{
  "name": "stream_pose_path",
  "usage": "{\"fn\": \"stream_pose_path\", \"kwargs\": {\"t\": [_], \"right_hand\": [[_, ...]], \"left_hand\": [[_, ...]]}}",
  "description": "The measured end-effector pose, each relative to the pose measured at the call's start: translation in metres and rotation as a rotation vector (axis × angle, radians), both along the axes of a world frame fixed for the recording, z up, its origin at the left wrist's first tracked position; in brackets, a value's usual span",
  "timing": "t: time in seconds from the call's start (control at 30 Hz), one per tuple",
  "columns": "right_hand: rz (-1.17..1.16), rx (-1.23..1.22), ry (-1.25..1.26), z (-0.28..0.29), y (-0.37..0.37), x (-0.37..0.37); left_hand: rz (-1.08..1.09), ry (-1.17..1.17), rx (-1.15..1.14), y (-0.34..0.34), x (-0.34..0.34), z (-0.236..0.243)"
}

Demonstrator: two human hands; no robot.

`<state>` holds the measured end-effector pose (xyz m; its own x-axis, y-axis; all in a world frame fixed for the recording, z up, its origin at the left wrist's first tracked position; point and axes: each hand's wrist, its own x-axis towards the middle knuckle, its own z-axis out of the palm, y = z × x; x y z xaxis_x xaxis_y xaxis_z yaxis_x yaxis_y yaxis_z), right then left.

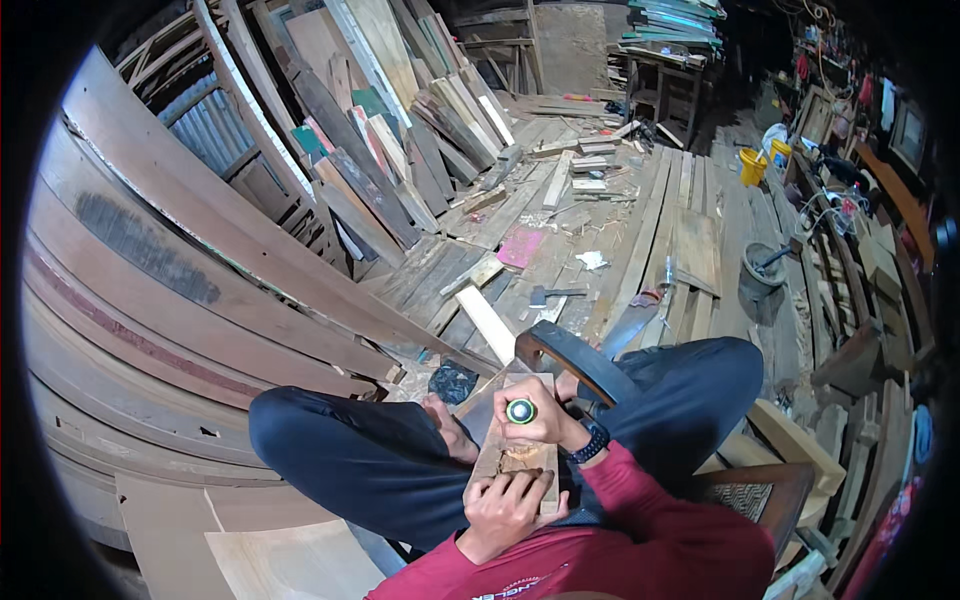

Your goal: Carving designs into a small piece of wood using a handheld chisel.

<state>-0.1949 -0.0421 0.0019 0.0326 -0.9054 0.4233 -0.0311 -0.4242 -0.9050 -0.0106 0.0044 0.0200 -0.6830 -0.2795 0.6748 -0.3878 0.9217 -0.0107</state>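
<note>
I sit cross-legged, a narrow wooden block [523, 457] between my legs, with a rough, pale chipped patch on its top. My right hand [544, 418] grips an upright tool handle [520, 410] with a green-ringed end, just above that patch; the tool's working end is hidden. Lower down, my left hand [508, 510] is wrapped over the near part of the block, fingers curled across it. A dark curved piece [590, 372] with an opening rests beside my right knee, just beyond the block.
Boards [380, 130] lean along the left wall. Ahead, a hammer-like tool [550, 296], offcuts [590, 163] and a pink sheet [519, 247] lie on the plank floor [630, 250]. To the right are yellow buckets [752, 166], a grey bucket [762, 280] and piled timber [855, 330].
</note>
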Motion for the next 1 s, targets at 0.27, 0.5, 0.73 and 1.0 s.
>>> {"fn": "stream_pose_path", "kwargs": {"t": [0.27, 0.5, 0.73, 1.0], "right_hand": [[0.0, -0.011, 0.109, -0.007, -0.002, -0.001], [0.08, -0.046, 0.119, 0.003, 0.003, 0.007], [0.108, -0.118, 0.193, 0.009, 0.009, 0.006], [0.097, -0.133, 0.244, -0.004, 0.002, 0.009]], "left_hand": [[0.009, -0.004, 0.008, 0.004, 0.001, 0.001], [0.006, -0.017, 0.022, 0.004, 0.001, -0.002], [0.002, 0.007, 0.02, 0.003, 0.002, -0.006], [-0.006, 0.025, 0.017, 0.002, 0.003, -0.006]]}}
